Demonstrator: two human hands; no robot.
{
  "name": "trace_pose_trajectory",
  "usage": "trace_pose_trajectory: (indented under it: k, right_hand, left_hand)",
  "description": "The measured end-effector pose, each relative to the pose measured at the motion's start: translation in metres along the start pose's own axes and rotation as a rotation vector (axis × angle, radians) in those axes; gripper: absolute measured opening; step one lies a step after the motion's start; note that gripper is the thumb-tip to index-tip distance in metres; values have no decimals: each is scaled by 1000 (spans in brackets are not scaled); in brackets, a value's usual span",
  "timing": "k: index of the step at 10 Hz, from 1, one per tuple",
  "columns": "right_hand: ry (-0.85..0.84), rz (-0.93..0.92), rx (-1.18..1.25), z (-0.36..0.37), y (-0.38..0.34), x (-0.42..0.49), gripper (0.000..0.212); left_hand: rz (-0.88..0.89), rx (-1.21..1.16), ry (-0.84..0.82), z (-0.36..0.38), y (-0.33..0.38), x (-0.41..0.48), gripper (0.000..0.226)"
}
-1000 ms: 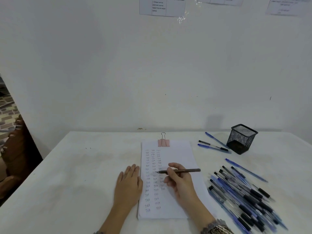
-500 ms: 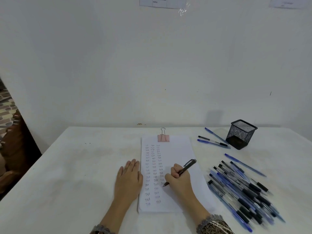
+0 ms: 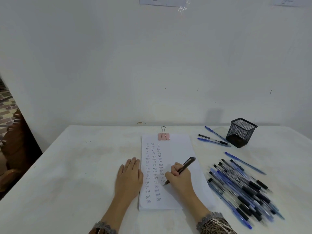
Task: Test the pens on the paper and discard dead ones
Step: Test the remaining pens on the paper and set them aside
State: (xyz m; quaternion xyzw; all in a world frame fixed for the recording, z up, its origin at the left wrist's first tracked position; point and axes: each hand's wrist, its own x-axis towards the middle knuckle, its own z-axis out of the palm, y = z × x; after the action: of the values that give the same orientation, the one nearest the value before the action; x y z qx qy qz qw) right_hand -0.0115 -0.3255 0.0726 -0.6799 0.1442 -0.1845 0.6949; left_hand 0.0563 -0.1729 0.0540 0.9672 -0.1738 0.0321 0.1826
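Head view looks down on a white worktop [image 3: 70,174], and the step in hand is a test stroke. Left hand [image 3: 129,179] lies flat and released, its fingers on the left edge of the paper [image 3: 179,149]; it does well to press there so the sheet cannot slide under the stroke. Right hand [image 3: 181,179] is clenched on a dark pen [image 3: 183,168] in a writing grip, tip down on the sheet at the foot of the third column of small words. To judge this pen fairly, I would write one more word in the bare space just below, with steady light pressure and the barrel tilted as it is. If no line comes, a few quick scribbles are worth trying before calling it dead.

Right of the sheet lies a heap of pens [image 3: 243,188], near a mesh cup [image 3: 241,132] with three pens [image 3: 213,138] beside it. Whether those three are the rejects, I cannot tell.

Hard to make out: the newest marks by the tip are faint and partly covered by the right hand, so whether ink flows is unclear. Both forearms are cut off at the sleeves, and the cup's inside is not visible.
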Motion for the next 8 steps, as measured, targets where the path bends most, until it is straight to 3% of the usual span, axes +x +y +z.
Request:
trace_pose_trajectory:
  k: [8]
  right_hand:
    - [35, -8, -78, -3, -4, -1, 50]
  left_hand:
    - [8, 10, 2, 0, 0, -1, 49]
